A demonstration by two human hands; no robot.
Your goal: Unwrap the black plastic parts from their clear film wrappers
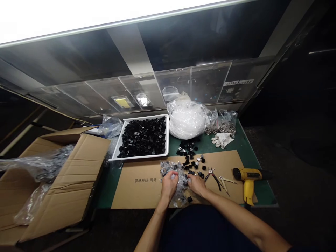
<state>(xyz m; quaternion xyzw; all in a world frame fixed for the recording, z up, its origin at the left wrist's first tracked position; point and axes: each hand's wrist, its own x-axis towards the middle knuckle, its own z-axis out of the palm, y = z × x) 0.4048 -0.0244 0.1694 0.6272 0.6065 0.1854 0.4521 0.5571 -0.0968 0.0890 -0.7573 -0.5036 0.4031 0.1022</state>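
My left hand (169, 182) is curled on a crinkled clear plastic bag (180, 196) that holds small dark and metallic parts. Just to its right, my right hand (197, 184) bends its fingers together at the bag's edge, among small black plastic parts (204, 168). What sits between those fingertips is too small to make out. Both hands rest low over a flat cardboard sheet (139, 196) with printed characters. More loose black parts lie scattered beyond the hands, some showing a metal face.
A white tray (168, 140) of black parts stands behind the sheet, beside a bulky clear bag of white material (187, 120). Cutting pliers (210, 171), tweezers (223, 181) and a yellow heat gun (248, 176) lie right. White gloves (222, 140) are farther back; an open carton (76, 171) stands left.
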